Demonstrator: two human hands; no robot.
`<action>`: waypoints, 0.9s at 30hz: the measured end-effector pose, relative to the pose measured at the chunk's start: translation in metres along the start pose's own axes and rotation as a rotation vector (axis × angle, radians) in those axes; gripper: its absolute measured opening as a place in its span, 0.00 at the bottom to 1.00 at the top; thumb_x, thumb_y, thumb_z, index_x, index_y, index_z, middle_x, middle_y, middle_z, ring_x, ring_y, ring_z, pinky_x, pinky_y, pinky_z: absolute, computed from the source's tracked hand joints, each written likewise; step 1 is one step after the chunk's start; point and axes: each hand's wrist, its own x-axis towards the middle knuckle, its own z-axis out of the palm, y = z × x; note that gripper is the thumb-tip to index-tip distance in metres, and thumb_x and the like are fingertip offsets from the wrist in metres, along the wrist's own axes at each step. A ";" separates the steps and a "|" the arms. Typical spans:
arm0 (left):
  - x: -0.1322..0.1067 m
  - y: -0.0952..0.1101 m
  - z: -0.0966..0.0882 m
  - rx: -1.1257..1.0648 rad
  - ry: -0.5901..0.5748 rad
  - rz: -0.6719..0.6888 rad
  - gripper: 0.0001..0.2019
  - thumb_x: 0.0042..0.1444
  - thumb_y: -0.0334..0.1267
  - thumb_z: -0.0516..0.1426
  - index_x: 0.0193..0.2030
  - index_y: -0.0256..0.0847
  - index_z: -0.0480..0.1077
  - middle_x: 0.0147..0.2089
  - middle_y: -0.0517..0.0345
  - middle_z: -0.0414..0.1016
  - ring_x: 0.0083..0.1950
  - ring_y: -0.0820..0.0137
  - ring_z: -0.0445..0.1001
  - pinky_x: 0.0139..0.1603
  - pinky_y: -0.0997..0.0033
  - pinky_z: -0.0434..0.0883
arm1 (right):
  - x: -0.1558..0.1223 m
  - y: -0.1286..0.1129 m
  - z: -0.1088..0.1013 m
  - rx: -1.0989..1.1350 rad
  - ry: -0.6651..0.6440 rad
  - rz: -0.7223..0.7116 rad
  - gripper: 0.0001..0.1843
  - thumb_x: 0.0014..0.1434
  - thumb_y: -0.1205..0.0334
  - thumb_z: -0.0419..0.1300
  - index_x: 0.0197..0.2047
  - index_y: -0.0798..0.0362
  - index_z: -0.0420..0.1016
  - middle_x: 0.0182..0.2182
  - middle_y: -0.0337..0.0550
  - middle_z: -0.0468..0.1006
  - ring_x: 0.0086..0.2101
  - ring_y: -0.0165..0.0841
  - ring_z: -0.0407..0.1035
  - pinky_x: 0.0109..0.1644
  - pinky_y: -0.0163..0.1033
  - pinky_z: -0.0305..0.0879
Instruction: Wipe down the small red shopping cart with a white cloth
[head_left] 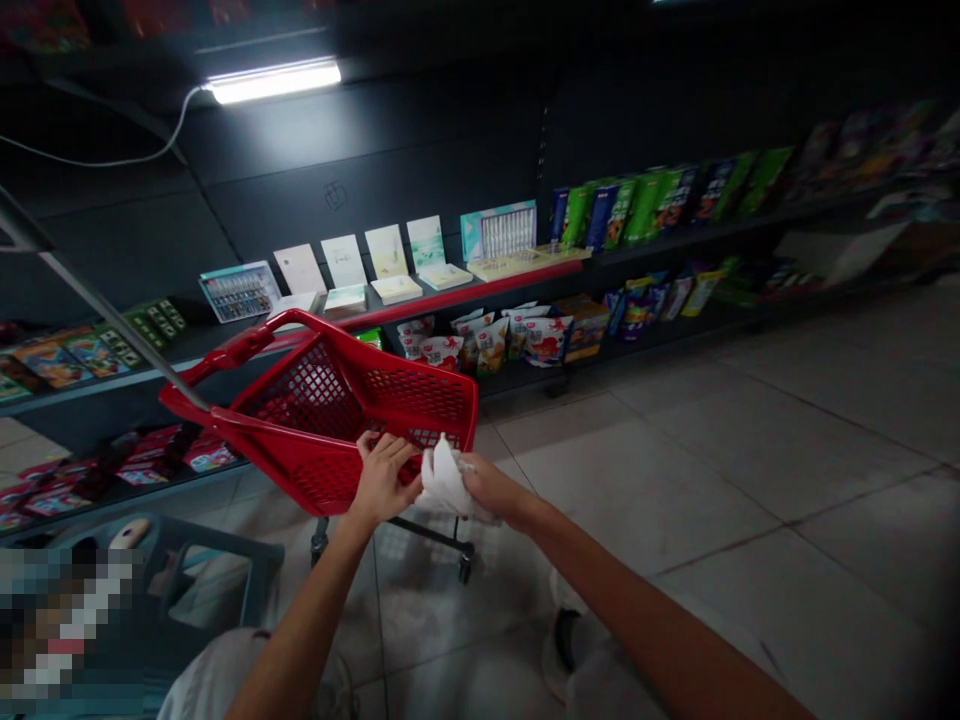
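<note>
head view: the left hand (382,482) is resting on the near rim of a red plastic shopping basket (420,395), its fingers lying slightly apart and curving over the moulded edge. the right hand (489,490) is gripping a crumpled white cloth (442,482), its fingers closed together on the soft folds, which are bunching against the basket just beside the left hand. the basket, with its grid-patterned walls, is sitting tilted on a wheeled frame (394,530) and is joined to a long metal handle (97,300). dark metal shelves (525,380) are carrying flat cards (345,262) and glossy snack packets (495,340) beyond it, above a tiled floor (712,480).
</note>
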 end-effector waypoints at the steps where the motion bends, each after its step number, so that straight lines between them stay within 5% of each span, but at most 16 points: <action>1: -0.001 0.001 -0.001 -0.011 -0.006 -0.003 0.07 0.61 0.45 0.59 0.42 0.46 0.74 0.41 0.56 0.79 0.49 0.60 0.72 0.66 0.46 0.51 | 0.000 -0.006 -0.005 -0.073 -0.025 -0.105 0.07 0.55 0.60 0.59 0.31 0.55 0.75 0.23 0.39 0.75 0.23 0.30 0.65 0.28 0.33 0.63; 5: -0.007 0.005 -0.006 -0.060 -0.024 -0.010 0.11 0.66 0.48 0.55 0.42 0.46 0.75 0.40 0.57 0.79 0.49 0.61 0.71 0.67 0.47 0.49 | 0.001 -0.025 -0.017 -0.582 0.195 -0.515 0.13 0.53 0.67 0.57 0.43 0.53 0.75 0.37 0.43 0.79 0.38 0.35 0.70 0.46 0.37 0.65; 9: -0.014 0.004 -0.011 -0.123 -0.047 0.007 0.14 0.69 0.49 0.52 0.43 0.47 0.76 0.44 0.57 0.80 0.51 0.61 0.70 0.67 0.48 0.49 | 0.005 -0.026 -0.009 -1.043 0.043 -0.649 0.13 0.56 0.64 0.60 0.46 0.54 0.77 0.43 0.52 0.78 0.46 0.42 0.68 0.55 0.42 0.62; 15: -0.023 -0.003 -0.024 -0.192 -0.043 0.036 0.19 0.71 0.49 0.48 0.38 0.48 0.77 0.38 0.59 0.79 0.47 0.64 0.71 0.66 0.50 0.52 | 0.004 -0.022 0.009 -1.019 -0.121 -0.592 0.15 0.60 0.64 0.57 0.50 0.55 0.76 0.42 0.49 0.79 0.42 0.40 0.71 0.48 0.39 0.63; 21: -0.033 -0.021 -0.031 -0.190 -0.005 -0.032 0.29 0.73 0.50 0.44 0.22 0.42 0.67 0.26 0.60 0.71 0.36 0.68 0.68 0.59 0.53 0.58 | 0.006 -0.020 0.015 -0.977 -0.238 -0.592 0.18 0.61 0.62 0.60 0.55 0.52 0.76 0.47 0.49 0.80 0.44 0.40 0.73 0.49 0.38 0.64; 27: -0.043 -0.048 -0.030 -0.418 0.116 -0.152 0.36 0.70 0.58 0.46 0.12 0.43 0.65 0.16 0.61 0.65 0.27 0.70 0.60 0.52 0.55 0.59 | 0.016 -0.040 -0.013 -1.200 -0.010 -0.627 0.13 0.64 0.61 0.60 0.50 0.54 0.77 0.48 0.51 0.78 0.48 0.40 0.72 0.54 0.40 0.65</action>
